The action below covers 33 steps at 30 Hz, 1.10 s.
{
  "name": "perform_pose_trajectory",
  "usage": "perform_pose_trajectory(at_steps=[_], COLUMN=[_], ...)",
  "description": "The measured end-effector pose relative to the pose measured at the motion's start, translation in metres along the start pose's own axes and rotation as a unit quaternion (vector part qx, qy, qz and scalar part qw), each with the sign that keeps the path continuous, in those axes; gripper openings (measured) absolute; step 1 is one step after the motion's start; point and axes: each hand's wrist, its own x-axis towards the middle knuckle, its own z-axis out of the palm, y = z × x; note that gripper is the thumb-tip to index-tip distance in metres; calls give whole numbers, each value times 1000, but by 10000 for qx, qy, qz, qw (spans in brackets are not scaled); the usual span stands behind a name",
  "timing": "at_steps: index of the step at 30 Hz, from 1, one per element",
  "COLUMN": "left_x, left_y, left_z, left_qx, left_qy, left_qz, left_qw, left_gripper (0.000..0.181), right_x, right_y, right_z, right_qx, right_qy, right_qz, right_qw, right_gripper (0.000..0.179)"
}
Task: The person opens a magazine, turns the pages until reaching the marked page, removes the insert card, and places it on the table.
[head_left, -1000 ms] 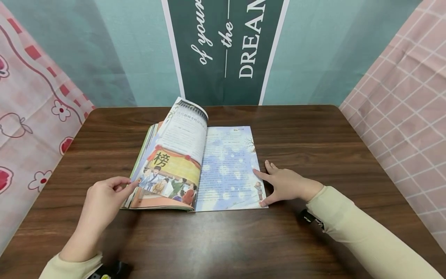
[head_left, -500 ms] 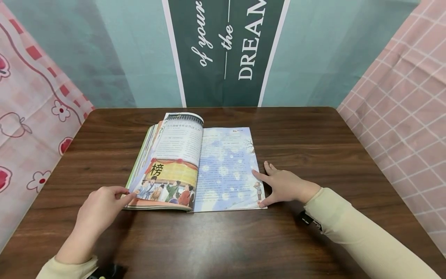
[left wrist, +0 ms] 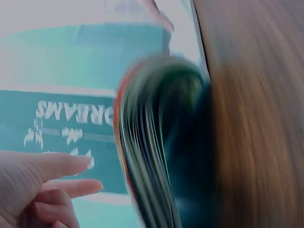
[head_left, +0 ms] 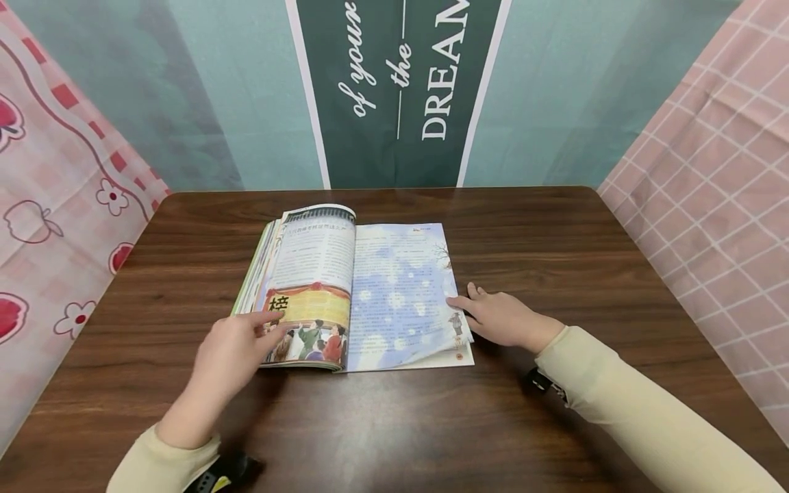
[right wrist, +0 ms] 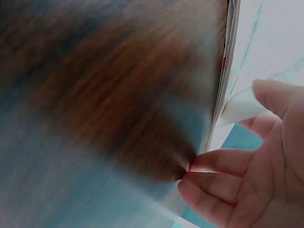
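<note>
An open magazine (head_left: 394, 294) lies on the table, its left-hand pages bulging near the spine. My left hand (head_left: 231, 349) hovers at the lower part of the left page (head_left: 308, 257). In the left wrist view its thumb and forefinger are extended with nothing between them, beside the curved stack of pages (left wrist: 147, 128). At the right edge, my right hand (head_left: 502, 318) pinches the top right-hand page (head_left: 394, 274) between thumb and forefinger. The lower corner of that page (right wrist: 242, 104) curls up, showing another page beneath. The other right fingers touch the table by the magazine's edge.
The dark wooden table (head_left: 555, 233) extends around the magazine. A teal curtain with lettering (head_left: 259, 89) hangs behind it, a pink patterned cloth (head_left: 68, 205) at left and a pink checked cloth (head_left: 715, 171) at right.
The left-hand page has settled flatter to the left. My left hand has let go of its edge and moved right. My right hand has raised the right page's lower corner.
</note>
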Motion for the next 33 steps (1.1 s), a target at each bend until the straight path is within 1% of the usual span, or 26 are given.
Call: perform_pose_trajectory(at_steps=[3,4,7,9,11,13,16,18,21,24,27,30,33], left_x=[5,6,11,14,17,19,22,25,28,31,33,35,37], left_y=[20,27,50,67,82,96,113,122,133,140,143,144,145], left_z=[11,16,29,39,51,63,80,89,99,107,115,120,121], left_qx=[-676,-940,-1691,-2031,-2190,-2169,-2145,-2106,-2190,-2256,-2278,-2203,-2113], left_qy=[100,118,22,-50,-159,-261,-391,-426,-457,-514,-575,-586,-540], left_qz=[374,472,596,724,921,1135,1366,1435,1507,1463,1368,1289,1266], left_qw=[9970,9944,9838,9765,9712,9692,9663,9660,9629,9618,9623,9651,9677], left_gripper=[24,23,23,24,25,27,27,27,27,27,26,22,21], right_x=[0,0,1,2,3,3,4,5,6,6,6,6,6], right_y=[0,0,0,0,-1,-1,-1,-2,-1,-1,-1,-1,-1], right_z=[0,-1,-1,-1,-1,-1,0,0,0,0,0,1,2], right_qx=[75,135,305,375,413,423,413,383,375,366,311,206,195], right_qy=[-57,-80,-163,-174,-171,-151,-84,-40,-24,-56,-74,-60,-12], right_qz=[8,40,197,271,327,325,308,305,351,354,300,273,274], right_qw=[10000,9999,9992,9988,9985,9985,9986,9988,9987,9987,9990,9994,9994], right_gripper=[35,35,37,39,39,39,39,40,41,43,42,39,40])
